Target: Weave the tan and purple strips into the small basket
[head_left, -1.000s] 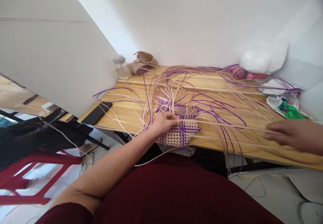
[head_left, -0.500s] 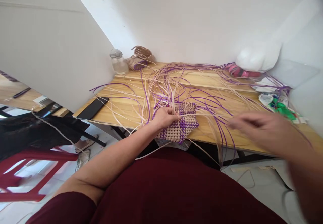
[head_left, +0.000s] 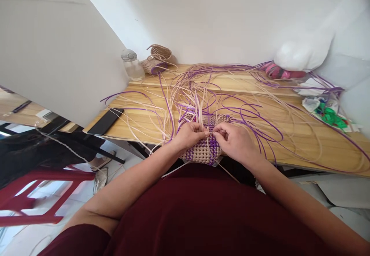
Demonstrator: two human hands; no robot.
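Observation:
A beige and purple woven basket [head_left: 199, 154] lies at the table's front edge, close to my body. Long loose beige and purple strips [head_left: 199, 102] fan out from it over the tabletop. My left hand [head_left: 190, 134] is closed in a pinch on a beige strip at the basket's upper face. Right beside it, my right hand [head_left: 234, 140] pinches too, its thumb and forefinger almost meeting the left fingertips over the weave. What lies between the right fingertips is too small to make out clearly.
At the back left stand a clear bottle [head_left: 133, 65] and a small finished woven basket [head_left: 156, 63]. A black phone [head_left: 106, 121] lies left. White plastic bag [head_left: 303, 56], pink bundle [head_left: 280, 72] and green item [head_left: 332, 117] sit right. A red stool [head_left: 54, 194] is on the floor.
My right hand has come in from the far right to the basket, meeting my left fingertips. The left hand keeps its pinch. The view has shifted slightly.

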